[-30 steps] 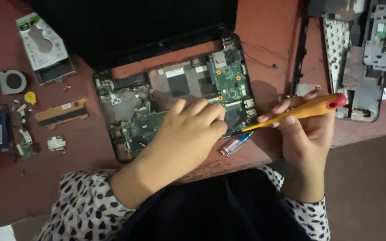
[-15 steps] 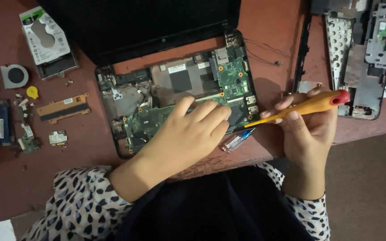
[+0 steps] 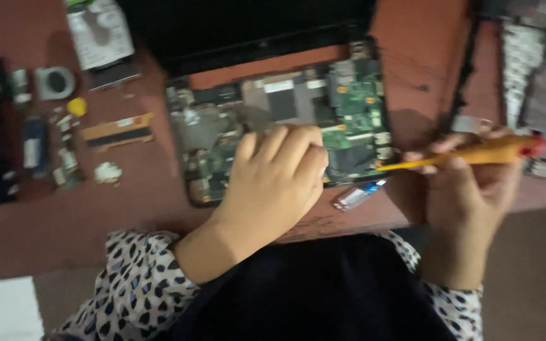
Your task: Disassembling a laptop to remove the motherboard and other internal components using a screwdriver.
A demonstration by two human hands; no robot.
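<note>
Left hand (image 3: 273, 183) rests curled on opened laptop base (image 3: 279, 120). Right hand (image 3: 469, 189) grips yellow screwdriver (image 3: 469, 155). White-labelled drive (image 3: 99, 35) upper left on red surface (image 3: 146, 202).

Screwdriver (image 3: 469, 153) now flatter, tip nearer green board (image 3: 355, 120); view blurred, shifted.

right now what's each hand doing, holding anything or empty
Left hand: curled, resting on the opened laptop base; holding anything cannot be told.
Right hand: closed around the yellow screwdriver.
</note>
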